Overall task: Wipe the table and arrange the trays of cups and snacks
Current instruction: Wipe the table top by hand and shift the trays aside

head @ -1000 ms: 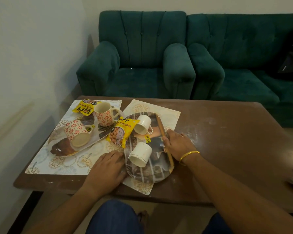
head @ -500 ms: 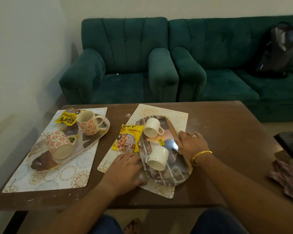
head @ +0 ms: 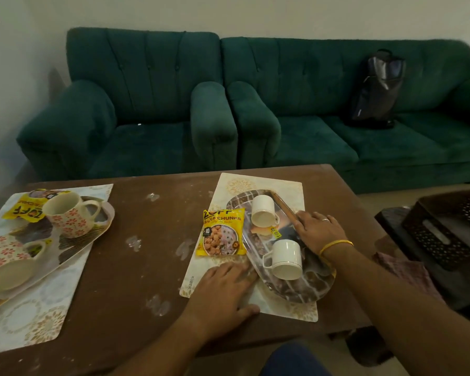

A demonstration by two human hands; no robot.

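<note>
A: Where is the tray?
B: The oval tray (head: 301, 290) lies on a pale patterned placemat (head: 285, 185), on the right of the stained brown table (head: 152, 253). The far white cup (head: 263, 211) and near white cup (head: 285, 260) are tipped on it, with a yellow soya chunks packet (head: 223, 232) at its left rim.
A: The hands?
B: The left hand (head: 223, 289) is flat on the mat, fingers spread. The right hand (head: 318, 229) has straight fingers along the right rim.
</note>
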